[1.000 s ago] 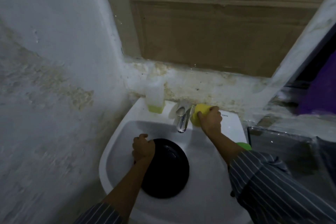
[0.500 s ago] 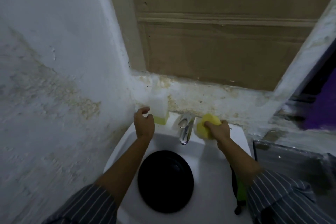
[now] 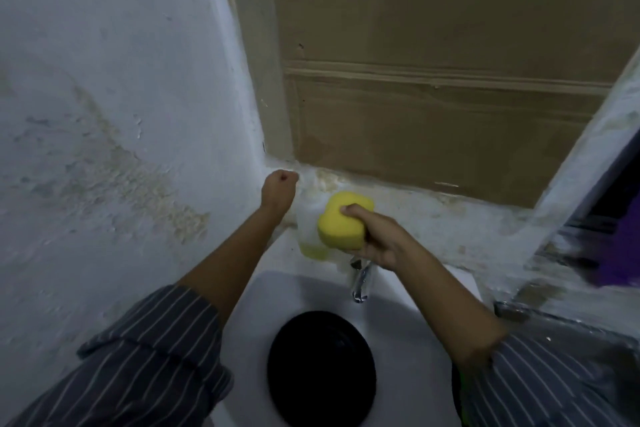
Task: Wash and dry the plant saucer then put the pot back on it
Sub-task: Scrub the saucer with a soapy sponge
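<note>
Since half a second ago the right hand [image 3: 375,236] has carried the yellow sponge [image 3: 341,222] leftward, from beside the tap to just in front of the soap bottle [image 3: 310,229], and the left hand [image 3: 278,189] has risen from the bottle's side to its top.

Nearest the camera, both forearms reach out of striped sleeves [image 3: 152,357] over the white sink [image 3: 408,333]. In its basin lies the plant saucer [image 3: 320,369], a round black dish resting flat, free of both hands, its surface dark and featureless apart from a faint sheen. The chrome tap [image 3: 360,279] stands at the back rim, partly under the right wrist.

Farther on, the right hand is closed around the sponge, fingers curled over its near edge, holding it against the front of the bottle. That bottle is translucent, with a shallow layer of yellow liquid at its bottom. The left hand is curled into a loose fist at the bottle's top; whether it presses a pump cannot be told.

Behind them, the white wall [image 3: 104,149] is stained and flaking, and a brown wooden panel [image 3: 450,80] rises above a grimy ledge.
</note>
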Motion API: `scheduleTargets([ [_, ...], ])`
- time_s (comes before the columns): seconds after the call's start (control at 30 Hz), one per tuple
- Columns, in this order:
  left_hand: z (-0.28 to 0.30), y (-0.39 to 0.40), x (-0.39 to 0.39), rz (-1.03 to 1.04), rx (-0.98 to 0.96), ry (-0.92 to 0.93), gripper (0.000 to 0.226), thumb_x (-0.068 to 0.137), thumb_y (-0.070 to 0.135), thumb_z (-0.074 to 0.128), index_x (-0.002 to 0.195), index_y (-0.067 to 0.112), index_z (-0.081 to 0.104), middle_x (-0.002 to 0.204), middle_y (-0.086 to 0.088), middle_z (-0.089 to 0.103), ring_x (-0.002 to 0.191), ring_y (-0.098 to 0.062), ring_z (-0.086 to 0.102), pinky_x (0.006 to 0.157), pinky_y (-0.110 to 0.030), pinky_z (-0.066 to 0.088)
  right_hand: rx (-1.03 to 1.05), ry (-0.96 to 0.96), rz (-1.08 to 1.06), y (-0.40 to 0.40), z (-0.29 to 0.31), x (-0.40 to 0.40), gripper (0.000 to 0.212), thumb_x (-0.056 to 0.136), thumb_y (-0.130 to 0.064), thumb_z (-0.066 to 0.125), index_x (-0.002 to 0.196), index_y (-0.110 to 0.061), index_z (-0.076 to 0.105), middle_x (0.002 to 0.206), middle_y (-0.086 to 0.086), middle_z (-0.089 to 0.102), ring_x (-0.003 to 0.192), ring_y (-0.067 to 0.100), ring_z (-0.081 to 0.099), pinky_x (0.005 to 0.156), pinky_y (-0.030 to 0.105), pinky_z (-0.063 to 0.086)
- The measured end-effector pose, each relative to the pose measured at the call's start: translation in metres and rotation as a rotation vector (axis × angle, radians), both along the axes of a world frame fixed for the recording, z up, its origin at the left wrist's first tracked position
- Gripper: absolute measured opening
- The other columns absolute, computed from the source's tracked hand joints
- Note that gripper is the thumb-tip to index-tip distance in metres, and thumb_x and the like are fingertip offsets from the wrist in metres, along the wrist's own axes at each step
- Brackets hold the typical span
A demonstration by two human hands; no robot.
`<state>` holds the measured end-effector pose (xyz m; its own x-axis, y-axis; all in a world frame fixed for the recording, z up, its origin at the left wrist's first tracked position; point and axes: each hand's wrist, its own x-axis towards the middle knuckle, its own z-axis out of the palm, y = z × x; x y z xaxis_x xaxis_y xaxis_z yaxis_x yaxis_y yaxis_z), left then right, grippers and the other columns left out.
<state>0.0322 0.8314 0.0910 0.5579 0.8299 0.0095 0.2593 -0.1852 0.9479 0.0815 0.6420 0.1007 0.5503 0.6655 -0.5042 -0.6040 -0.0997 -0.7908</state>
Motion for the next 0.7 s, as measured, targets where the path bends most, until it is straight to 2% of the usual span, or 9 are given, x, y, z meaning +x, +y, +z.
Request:
scheduleTargets([
  [0.07,0.011,0.010,0.004,-0.157,-0.098,0.149,0.030,0.094,0.035,0.047,0.098,0.009,0.062,0.086,-0.006,0.058,0.079,-0.023,0.049,0.063,-0.029,0.040,-0.035,0.078,-0.003,0.019,-0.008,-0.008,0.055,0.082,-0.026,0.069,0.130,-0.010,0.046,0.124,0.015,0.058,0.091,0.027,0.063,0.061,0.036,0.053],
  [0.13,0.015,0.019,0.007,-0.269,-0.137,0.266,0.042,0.093,0.050,0.042,0.101,0.013,0.059,0.083,0.003,0.056,0.078,-0.020,0.049,0.071,-0.031,0.040,-0.050,0.137,-0.040,0.033,-0.017,-0.013,0.065,0.081,-0.029,0.070,0.137,-0.011,0.040,0.132,0.015,0.053,0.106,0.031,0.059,0.067,0.038,0.050],
  [0.2,0.016,0.026,0.013,-0.326,-0.128,0.327,0.038,0.094,0.048,0.042,0.099,0.013,0.057,0.083,0.001,0.056,0.081,-0.021,0.050,0.076,-0.033,0.039,-0.058,0.172,-0.050,0.042,-0.023,-0.019,0.067,0.081,-0.033,0.069,0.138,-0.015,0.037,0.131,0.014,0.050,0.110,0.033,0.055,0.069,0.040,0.049],
  [0.3,0.017,0.035,0.024,-0.391,-0.138,0.472,0.029,0.094,0.035,0.041,0.089,0.011,0.056,0.086,-0.006,0.055,0.074,-0.022,0.049,0.068,-0.030,0.040,-0.053,0.192,-0.057,0.051,-0.031,-0.024,0.061,0.083,-0.037,0.064,0.135,-0.019,0.038,0.127,0.014,0.050,0.106,0.033,0.054,0.062,0.038,0.049],
  [0.4,0.021,0.038,0.035,-0.413,-0.170,0.638,0.031,0.091,0.035,0.038,0.077,0.011,0.053,0.080,-0.007,0.054,0.067,-0.022,0.050,0.066,-0.030,0.042,-0.058,0.185,-0.057,0.057,-0.036,-0.027,0.058,0.085,-0.042,0.059,0.135,-0.019,0.040,0.130,0.015,0.051,0.104,0.032,0.056,0.061,0.035,0.048],
  [0.47,0.024,0.039,0.044,-0.419,-0.169,0.703,0.038,0.088,0.039,0.038,0.083,0.007,0.057,0.083,-0.011,0.056,0.071,-0.027,0.055,0.072,-0.036,0.047,-0.038,0.201,-0.062,0.059,-0.038,-0.027,0.051,0.087,-0.045,0.055,0.130,-0.019,0.044,0.118,0.014,0.056,0.093,0.029,0.058,0.060,0.034,0.047],
  [0.57,0.033,0.036,0.056,-0.475,-0.113,0.773,0.054,0.087,0.044,0.036,0.108,0.002,0.064,0.093,-0.014,0.058,0.085,-0.033,0.060,0.071,-0.038,0.051,0.001,0.227,-0.070,0.061,-0.040,-0.025,0.040,0.087,-0.047,0.052,0.116,-0.019,0.048,0.100,0.011,0.058,0.086,0.027,0.058,0.061,0.034,0.048],
  [0.63,0.037,0.035,0.060,-0.513,-0.059,0.831,0.058,0.088,0.044,0.034,0.113,0.000,0.063,0.103,-0.014,0.057,0.093,-0.035,0.061,0.070,-0.038,0.052,0.029,0.241,-0.073,0.064,-0.039,-0.024,0.044,0.088,-0.047,0.051,0.120,-0.018,0.048,0.105,0.012,0.058,0.088,0.028,0.058,0.064,0.035,0.048],
  [0.7,0.039,0.034,0.062,-0.536,-0.034,0.853,0.057,0.089,0.042,0.033,0.116,0.001,0.061,0.110,-0.013,0.054,0.090,-0.035,0.060,0.066,-0.040,0.052,0.056,0.245,-0.069,0.067,-0.038,-0.025,0.050,0.088,-0.046,0.051,0.129,-0.017,0.046,0.116,0.015,0.056,0.093,0.030,0.057,0.067,0.038,0.049],
])
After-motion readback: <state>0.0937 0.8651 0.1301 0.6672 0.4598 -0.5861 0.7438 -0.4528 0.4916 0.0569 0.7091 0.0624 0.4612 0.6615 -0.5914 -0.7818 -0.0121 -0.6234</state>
